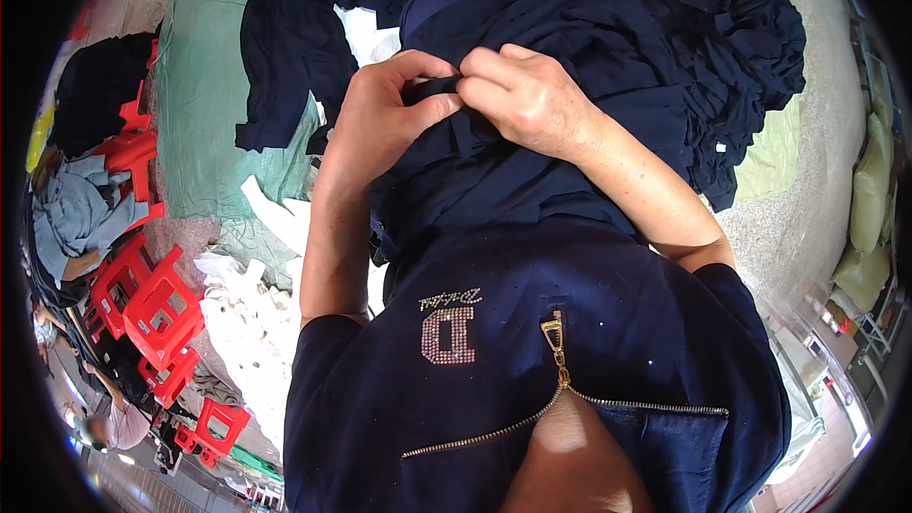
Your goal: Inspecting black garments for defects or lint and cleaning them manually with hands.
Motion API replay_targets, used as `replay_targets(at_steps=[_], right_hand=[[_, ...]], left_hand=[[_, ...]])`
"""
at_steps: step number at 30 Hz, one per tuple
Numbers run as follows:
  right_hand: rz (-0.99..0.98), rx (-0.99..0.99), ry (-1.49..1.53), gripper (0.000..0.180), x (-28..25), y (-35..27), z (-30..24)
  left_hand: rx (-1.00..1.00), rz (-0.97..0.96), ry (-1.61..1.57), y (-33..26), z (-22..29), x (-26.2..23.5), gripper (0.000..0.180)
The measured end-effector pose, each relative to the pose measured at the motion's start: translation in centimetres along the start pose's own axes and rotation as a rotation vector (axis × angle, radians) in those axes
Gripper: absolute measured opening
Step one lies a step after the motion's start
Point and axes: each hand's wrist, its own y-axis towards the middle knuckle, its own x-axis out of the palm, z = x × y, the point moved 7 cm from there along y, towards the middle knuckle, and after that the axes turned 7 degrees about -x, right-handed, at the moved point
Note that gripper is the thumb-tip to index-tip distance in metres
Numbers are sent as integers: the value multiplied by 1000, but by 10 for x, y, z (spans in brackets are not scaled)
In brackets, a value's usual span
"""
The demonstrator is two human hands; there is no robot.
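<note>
A dark navy garment (pixel 532 180) lies bunched over my lap, in front of my chest. My left hand (pixel 385 109) pinches a fold of it between thumb and forefinger. Close against those fingertips, my right hand (pixel 532 100) is closed on the same fold, its fingers curled. Whatever sits right at the fingertips is too small to make out. Just beyond my hands a smooth, rounded dark blue piece (pixel 445 2) shows among the folds. More dark garments (pixel 294 57) are heaped ahead and to both sides.
A green cloth (pixel 209 85) covers the floor at the left, with white fabric (pixel 252 332) nearer me. Red plastic stools (pixel 163 309) stand farther left, some piled with clothes, including a grey garment (pixel 81 214). Another person (pixel 123 426) is at the lower left. Pale green sacks (pixel 866 190) line the right edge.
</note>
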Motion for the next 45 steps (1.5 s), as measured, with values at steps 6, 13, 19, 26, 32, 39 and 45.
replay_targets(at_steps=[6,13,19,26,32,39,45], right_hand=[[159,556,527,14,2,-8,26],[108,578,544,13,6,-11,27],[158,475,530,15,6,-13,25],[212,420,407,16,2,-15,23],[306,367,331,15,-7,-15,19],[259,344,383,16,-10,-14,20],[202,405,403,18,-2,-12,27]], left_hand=[[163,111,-21,-3,8,2,20],[131,180,22,-6,3,2,18],[200,185,22,-5,11,4,17],[389,241,328,-12,30,8,16],[437,355,291,-20,35,15,18],[350,194,229,-16,32,10,18],[420,257,306,-14,34,11,17]])
